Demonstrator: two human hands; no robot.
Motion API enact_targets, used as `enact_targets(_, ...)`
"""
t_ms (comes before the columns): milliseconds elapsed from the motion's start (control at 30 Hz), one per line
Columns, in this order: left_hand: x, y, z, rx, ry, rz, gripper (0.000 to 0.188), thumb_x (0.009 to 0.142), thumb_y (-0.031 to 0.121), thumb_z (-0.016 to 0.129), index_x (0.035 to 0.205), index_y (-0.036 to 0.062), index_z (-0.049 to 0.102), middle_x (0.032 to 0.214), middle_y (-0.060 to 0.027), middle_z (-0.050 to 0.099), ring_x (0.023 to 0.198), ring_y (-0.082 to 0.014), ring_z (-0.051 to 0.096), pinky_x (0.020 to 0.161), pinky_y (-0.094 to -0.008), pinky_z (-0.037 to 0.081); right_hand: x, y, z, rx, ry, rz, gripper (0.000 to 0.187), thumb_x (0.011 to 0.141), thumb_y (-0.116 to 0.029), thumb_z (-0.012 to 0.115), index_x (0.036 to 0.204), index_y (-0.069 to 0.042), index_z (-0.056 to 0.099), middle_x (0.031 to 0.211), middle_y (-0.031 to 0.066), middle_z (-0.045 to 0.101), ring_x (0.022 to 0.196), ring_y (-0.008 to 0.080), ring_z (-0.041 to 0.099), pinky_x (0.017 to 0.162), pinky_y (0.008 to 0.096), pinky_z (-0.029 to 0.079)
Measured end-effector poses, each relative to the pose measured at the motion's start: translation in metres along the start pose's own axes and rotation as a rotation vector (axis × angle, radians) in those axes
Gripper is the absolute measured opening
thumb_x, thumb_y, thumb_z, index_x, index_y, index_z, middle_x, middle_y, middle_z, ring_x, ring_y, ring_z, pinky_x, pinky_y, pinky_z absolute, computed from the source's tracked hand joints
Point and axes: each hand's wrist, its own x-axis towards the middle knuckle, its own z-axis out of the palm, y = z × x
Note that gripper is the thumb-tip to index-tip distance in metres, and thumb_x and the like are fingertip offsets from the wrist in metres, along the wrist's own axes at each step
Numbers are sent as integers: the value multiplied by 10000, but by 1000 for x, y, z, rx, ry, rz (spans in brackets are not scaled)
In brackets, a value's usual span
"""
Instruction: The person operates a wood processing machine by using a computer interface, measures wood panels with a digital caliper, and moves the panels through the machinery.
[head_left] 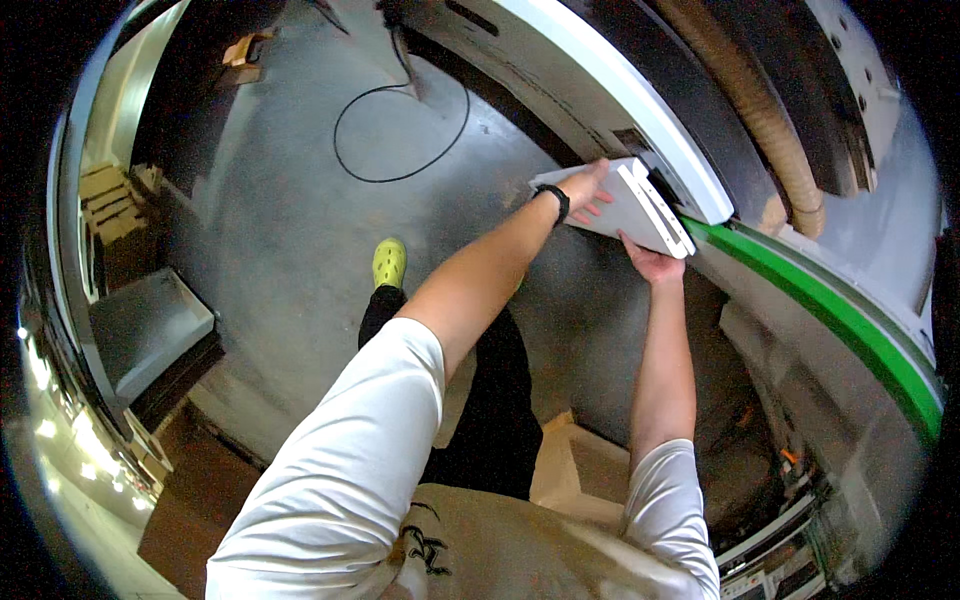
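Note:
A flat white-and-grey panel (632,218) with a slotted edge strip is held tilted against the side of a large machine (560,60). My left hand (583,190), with a black band at its wrist, grips the panel's left part, fingers lying across its grey face. Under the panel's near corner, my right hand (656,265) takes hold with the thumb up on the face and the palm below. The panel's far end lies close to a dark gap in the machine's side; whether it is attached there I cannot tell.
A green strip (830,285) runs along the machine's edge on the right, below a ribbed hose (785,150). A black cable (338,150) loops on the grey floor. An open cardboard box (570,465) stands by my legs; a metal tray (150,330) is at left.

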Motion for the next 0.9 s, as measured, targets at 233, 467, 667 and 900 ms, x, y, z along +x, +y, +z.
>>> enact_targets(233,-211,-128,-20,-11,394,448,574,1138,405,434,1627,110,386,1498,-180,593,1318,-300,618,1134,-378,453,-73,62,-68,-527,147,-63,814,1051,-570,550,1688,-202,203,1691,139,307,1465,371,446,1132,579,438)
enact_targets(467,-678,-320,2,151,1084,-278,445,1074,348,562,1420,73,609,1294,-206,699,1194,-416,649,1046,-514,500,-178,209,-89,-1776,37,348,725,1059,-432,584,1638,-152,249,1637,122,343,1442,312,439,1129,492,432)
enact_targets(667,-790,-408,93,-401,601,-305,470,1011,295,637,1392,20,645,1411,-172,671,1308,-288,628,1105,-420,479,-178,314,140,-2128,-318,188,662,1047,-399,600,1575,-135,301,1563,126,387,1385,310,468,1097,486,444)
enact_targets(900,-801,-483,66,-695,638,-119,460,1015,297,632,1386,26,650,1394,-171,680,1294,-288,637,1091,-421,485,-217,497,316,-2306,-671,23,588,1033,-361,617,1501,-116,360,1478,131,438,1318,308,502,1058,478,458)
